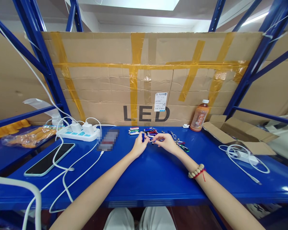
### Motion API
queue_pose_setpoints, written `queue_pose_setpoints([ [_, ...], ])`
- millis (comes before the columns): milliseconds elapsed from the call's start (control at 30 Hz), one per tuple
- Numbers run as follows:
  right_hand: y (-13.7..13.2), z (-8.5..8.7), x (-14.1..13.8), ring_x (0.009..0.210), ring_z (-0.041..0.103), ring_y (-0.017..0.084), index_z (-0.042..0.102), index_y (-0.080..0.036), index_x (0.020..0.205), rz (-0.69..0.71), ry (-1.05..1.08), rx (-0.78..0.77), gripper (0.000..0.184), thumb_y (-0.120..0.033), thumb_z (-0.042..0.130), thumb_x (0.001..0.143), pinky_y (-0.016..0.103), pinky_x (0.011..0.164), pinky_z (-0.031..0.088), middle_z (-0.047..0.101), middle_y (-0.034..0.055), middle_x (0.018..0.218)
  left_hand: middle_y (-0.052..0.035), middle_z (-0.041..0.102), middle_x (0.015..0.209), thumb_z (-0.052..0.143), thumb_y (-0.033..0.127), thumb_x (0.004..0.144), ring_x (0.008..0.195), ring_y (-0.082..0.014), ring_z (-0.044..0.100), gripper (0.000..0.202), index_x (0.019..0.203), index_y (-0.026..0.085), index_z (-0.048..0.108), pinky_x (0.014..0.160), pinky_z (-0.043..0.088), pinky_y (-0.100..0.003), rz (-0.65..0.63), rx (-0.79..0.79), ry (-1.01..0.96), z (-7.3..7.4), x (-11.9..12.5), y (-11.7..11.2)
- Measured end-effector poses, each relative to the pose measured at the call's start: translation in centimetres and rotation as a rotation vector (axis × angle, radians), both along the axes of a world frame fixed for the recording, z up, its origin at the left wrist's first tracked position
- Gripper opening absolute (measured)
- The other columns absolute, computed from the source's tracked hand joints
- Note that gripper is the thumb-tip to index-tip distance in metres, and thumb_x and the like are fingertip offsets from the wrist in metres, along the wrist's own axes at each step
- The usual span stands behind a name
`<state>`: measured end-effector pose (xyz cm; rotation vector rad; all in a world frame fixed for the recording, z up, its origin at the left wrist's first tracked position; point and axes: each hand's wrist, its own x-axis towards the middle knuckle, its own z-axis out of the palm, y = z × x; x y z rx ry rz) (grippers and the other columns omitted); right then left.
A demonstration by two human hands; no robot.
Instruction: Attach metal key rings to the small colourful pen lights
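Note:
Both my hands meet near the middle of the blue shelf (158,179). My left hand (139,145) is closed around a small blue cylinder that looks like a keychain flashlight (143,136). My right hand (165,142) pinches a small piece close to it, too small to name. A wooden bead bracelet (196,171) with red string sits on my right wrist. Just beyond my hands lies a cluster of several small coloured flashlights (144,131) and carabiner clips (181,144).
A white power strip (78,133) with chargers and trailing white cables stands at the left, with a phone (50,158) lying flat. An orange drink bottle (199,115), an open cardboard box (240,134) and a white charger cable (244,158) are at the right. Taped cardboard backs the shelf.

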<state>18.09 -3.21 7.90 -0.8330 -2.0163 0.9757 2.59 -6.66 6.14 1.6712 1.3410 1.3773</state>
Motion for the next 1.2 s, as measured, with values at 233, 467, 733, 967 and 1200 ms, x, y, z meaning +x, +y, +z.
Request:
queue_pose_setpoints([
  [233,0.3,-0.8,-0.2,0.060,0.057,0.012,0.059,-0.009,0.106,0.018,-0.016,0.102,0.047,-0.030,0.063,0.064,0.024,0.059,0.049,0.064,0.0085,0.089,0.0026,0.048,0.064,0.036,0.030,0.084,0.062,-0.0106,0.049,0.014,0.078,0.018,0.034,0.063,0.036,-0.021,0.079,0.042,0.153,-0.3,-0.3,0.0],
  [467,0.1,-0.7,0.0,0.062,0.054,0.011,0.062,-0.019,0.104,0.061,-0.276,0.384,0.031,-0.033,0.051,0.078,0.021,0.059,0.041,0.064,0.0020,0.077,0.0018,0.049,0.069,0.034,0.030,0.085,0.062,-0.0119,0.048,0.012,0.080,0.020,0.033,0.063,0.034,-0.022,0.140,0.061,0.363,-0.4,-0.2,-0.1],
  [733,-0.9,0.1,0.0,0.064,0.054,0.011,0.062,-0.017,0.091,0.035,-0.523,0.485,0.021,-0.026,0.046,0.081,0.020,0.058,0.033,0.062,0.0029,0.076,-0.0006,0.051,0.072,0.033,0.027,0.085,0.065,-0.0137,0.051,0.008,0.087,0.020,0.035,0.064,0.035,-0.022,0.099,0.058,0.455,-0.1,-0.1,-0.3],
  [967,-1.7,0.4,-0.7,0.060,0.051,0.011,0.059,-0.014,0.079,-0.004,-0.651,0.510,0.015,-0.023,0.046,0.081,0.019,0.051,0.027,0.061,0.0036,0.072,-0.0010,0.051,0.070,0.032,0.027,0.086,0.064,-0.0137,0.052,0.009,0.088,0.019,0.036,0.063,0.036,-0.022,0.062,0.066,0.479,-0.1,-0.2,-0.4],
  [1200,-1.3,-0.2,-0.9,0.062,0.053,0.012,0.057,-0.014,0.078,-0.001,-0.686,0.535,0.017,-0.025,0.045,0.082,0.021,0.055,0.029,0.061,0.0054,0.074,-0.0005,0.050,0.069,0.033,0.026,0.086,0.061,-0.0129,0.051,0.009,0.087,0.019,0.037,0.062,0.036,-0.022,0.056,0.083,0.465,-0.6,-0.3,-0.1],
])
